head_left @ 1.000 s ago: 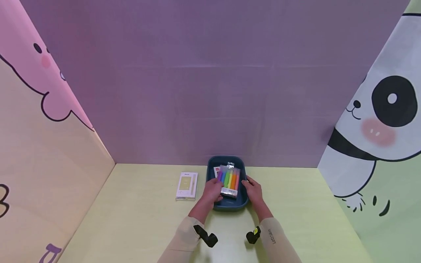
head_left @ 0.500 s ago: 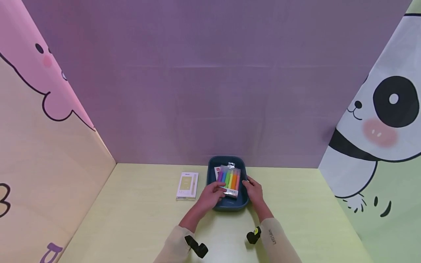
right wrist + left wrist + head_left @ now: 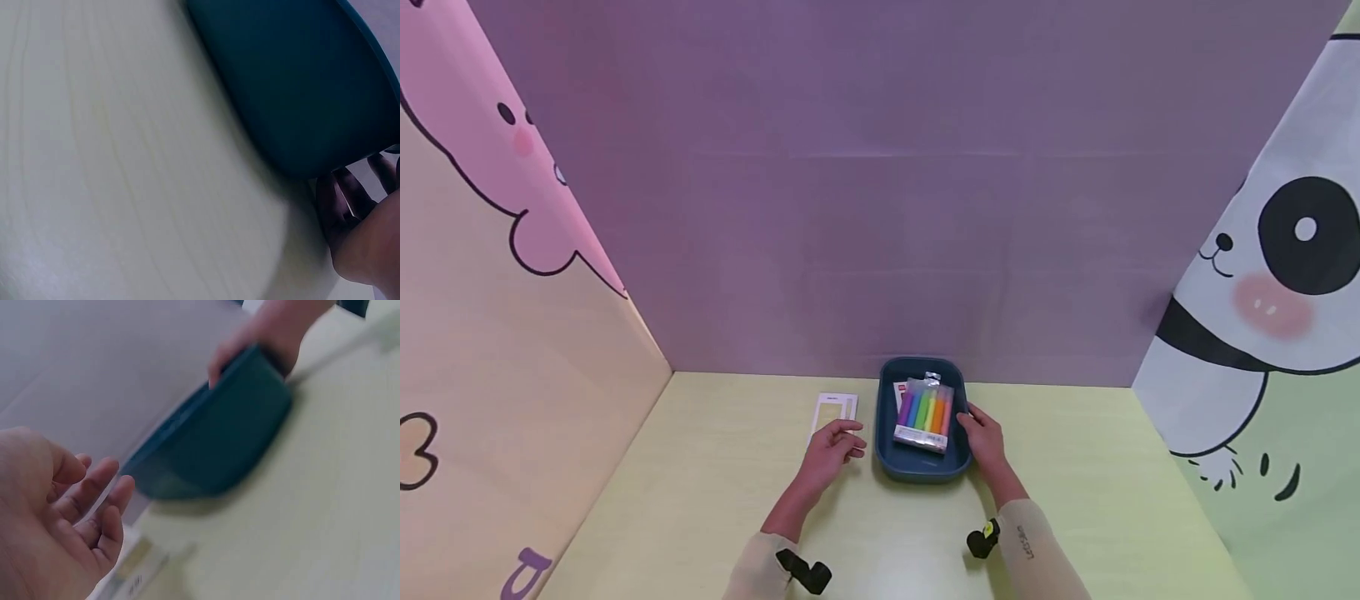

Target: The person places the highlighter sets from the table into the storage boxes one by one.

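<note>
A dark blue plastic basket (image 3: pixel 921 475) stands on the table. Inside lies a clear packet of coloured marker pens (image 3: pixel 928 412), over a white card-like item with a red mark (image 3: pixel 900 390). My right hand (image 3: pixel 987 442) grips the basket's right rim, thumb at the edge and fingers along the outer wall. Left of the basket, my left hand (image 3: pixel 829 457) hovers with loosely bent fingers and holds nothing. It covers the lower part of a flat white box with a yellowish panel (image 3: pixel 838 405). In the left wrist view that box (image 3: pixel 134 575) is blurred below the fingers.
A pale yellow table (image 3: pixel 715 467) lies under everything. Behind it rises a purple wall (image 3: pixel 850 208). Side panels bear a pink cartoon figure (image 3: pixel 482 133) at left and a panda (image 3: pixel 1262 250) at right. Each sleeve carries a small black camera.
My left hand has left the marker packet in the basket and moved left to the white box. My right hand keeps its place on the basket rim.
</note>
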The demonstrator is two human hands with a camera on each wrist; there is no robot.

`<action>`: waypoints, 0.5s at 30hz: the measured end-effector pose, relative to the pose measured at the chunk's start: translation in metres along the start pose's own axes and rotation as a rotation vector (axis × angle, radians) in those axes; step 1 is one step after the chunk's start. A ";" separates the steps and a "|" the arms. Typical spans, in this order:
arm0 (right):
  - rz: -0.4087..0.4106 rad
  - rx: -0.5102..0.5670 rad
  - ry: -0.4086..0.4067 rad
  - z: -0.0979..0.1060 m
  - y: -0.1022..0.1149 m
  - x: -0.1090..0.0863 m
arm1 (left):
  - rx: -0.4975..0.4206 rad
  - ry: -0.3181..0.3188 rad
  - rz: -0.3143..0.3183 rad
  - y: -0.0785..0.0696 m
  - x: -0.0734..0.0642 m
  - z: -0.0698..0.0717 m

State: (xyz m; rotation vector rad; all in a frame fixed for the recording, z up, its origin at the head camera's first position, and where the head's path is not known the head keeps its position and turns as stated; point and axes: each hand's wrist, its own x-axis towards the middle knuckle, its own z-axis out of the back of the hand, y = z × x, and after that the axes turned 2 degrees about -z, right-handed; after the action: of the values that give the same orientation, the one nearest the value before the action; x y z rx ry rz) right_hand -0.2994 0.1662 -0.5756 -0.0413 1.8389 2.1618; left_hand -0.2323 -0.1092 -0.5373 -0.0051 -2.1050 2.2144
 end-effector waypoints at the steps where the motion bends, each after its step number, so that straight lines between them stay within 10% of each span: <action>1: -0.004 -0.002 -0.001 0.001 0.000 0.000 | 0.007 -0.018 0.004 0.004 -0.001 0.005; 7: -0.007 0.026 -0.005 0.002 0.001 0.001 | 0.078 -0.179 -0.015 0.021 -0.004 0.027; 15: -0.007 0.025 -0.006 0.001 -0.001 0.001 | 0.460 -0.466 0.049 0.029 -0.004 0.046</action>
State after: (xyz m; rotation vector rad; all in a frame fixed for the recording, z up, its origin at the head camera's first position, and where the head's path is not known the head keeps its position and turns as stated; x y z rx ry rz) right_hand -0.2999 0.1672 -0.5768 -0.0352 1.8596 2.1312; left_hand -0.2331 -0.1565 -0.5639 0.5409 -1.7132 2.8978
